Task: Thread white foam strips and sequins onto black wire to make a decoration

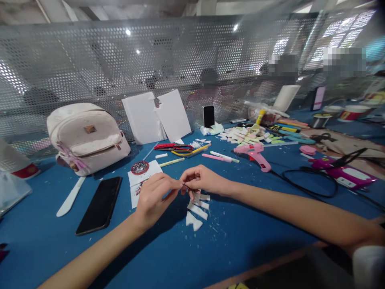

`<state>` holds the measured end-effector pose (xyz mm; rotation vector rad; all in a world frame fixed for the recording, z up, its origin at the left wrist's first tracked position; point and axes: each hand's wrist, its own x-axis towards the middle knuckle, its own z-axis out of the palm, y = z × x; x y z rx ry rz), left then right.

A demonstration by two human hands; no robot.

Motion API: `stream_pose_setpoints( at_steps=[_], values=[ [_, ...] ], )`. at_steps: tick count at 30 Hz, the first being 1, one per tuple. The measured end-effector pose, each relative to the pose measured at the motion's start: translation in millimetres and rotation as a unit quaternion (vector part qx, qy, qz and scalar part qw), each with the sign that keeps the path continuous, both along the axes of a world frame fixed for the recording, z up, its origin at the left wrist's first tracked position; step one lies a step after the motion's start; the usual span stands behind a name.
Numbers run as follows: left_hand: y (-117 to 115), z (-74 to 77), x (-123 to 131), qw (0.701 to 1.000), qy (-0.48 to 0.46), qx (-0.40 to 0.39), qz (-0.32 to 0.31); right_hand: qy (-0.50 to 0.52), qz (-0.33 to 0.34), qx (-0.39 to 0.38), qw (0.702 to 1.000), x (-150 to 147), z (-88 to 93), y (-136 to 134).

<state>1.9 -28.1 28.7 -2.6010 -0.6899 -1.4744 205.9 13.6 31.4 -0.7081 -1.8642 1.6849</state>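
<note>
My left hand (pixel 156 196) and my right hand (pixel 200 179) meet above the blue table (pixel 180 257), both pinched on the ends of a thin dark strand or wire (pixel 185 186) between them. It is too fine to name. Right under the hands lie several small white foam pieces (pixel 197 210). Just left of my left hand sits a white paper sheet (pixel 136 182) with a round glittery disc (pixel 140 167) on it.
A black phone (pixel 100 204) and a white strip (pixel 71 196) lie at left, a pale backpack (pixel 87 136) behind them. Scissors (pixel 173 147), pens, a pink glue gun (pixel 255 154), foam scraps (pixel 249 136), white boards (pixel 156 116), a propped phone (pixel 208 116) and a black cable (pixel 309 182) lie beyond.
</note>
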Motion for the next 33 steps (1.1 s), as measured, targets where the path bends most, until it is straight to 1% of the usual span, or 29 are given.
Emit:
stream_pose_setpoints(
  at_steps=[4, 11, 16, 19, 22, 26, 29, 33],
  values=[
    [-2, 3.1, 0, 0.999, -0.001, -0.047, 0.025, 0.013, -0.026, 0.019, 0.999, 0, 1.3, 0],
    [-2, 6.1, 2, 0.981, -0.053, -0.173, 0.07, 0.017, -0.079, 0.094, 0.992, 2, -1.0, 0],
    [-2, 5.1, 1, 0.97, -0.072, -0.219, 0.071, 0.008, -0.1, 0.141, 0.985, 5, -1.9, 0],
    [-1, 4.8, 1, 0.957, -0.102, -0.262, 0.066, 0.012, -0.112, 0.159, 0.981, 6, -1.4, 0],
    [0, 4.8, 3, 0.93, -0.15, -0.334, 0.044, 0.018, -0.118, 0.167, 0.979, 6, 0.6, -2],
    [2, 4.8, 8, 0.873, -0.203, -0.443, -0.012, 0.019, -0.127, 0.177, 0.976, 5, 3.2, -4],
    [2, 4.8, 11, 0.846, -0.221, -0.484, -0.035, 0.022, -0.123, 0.187, 0.974, 5, 3.5, -5],
    [0, 3.9, 13, 0.813, -0.255, -0.522, -0.042, 0.02, -0.119, 0.202, 0.972, 6, 3.0, -7]
  ],
)
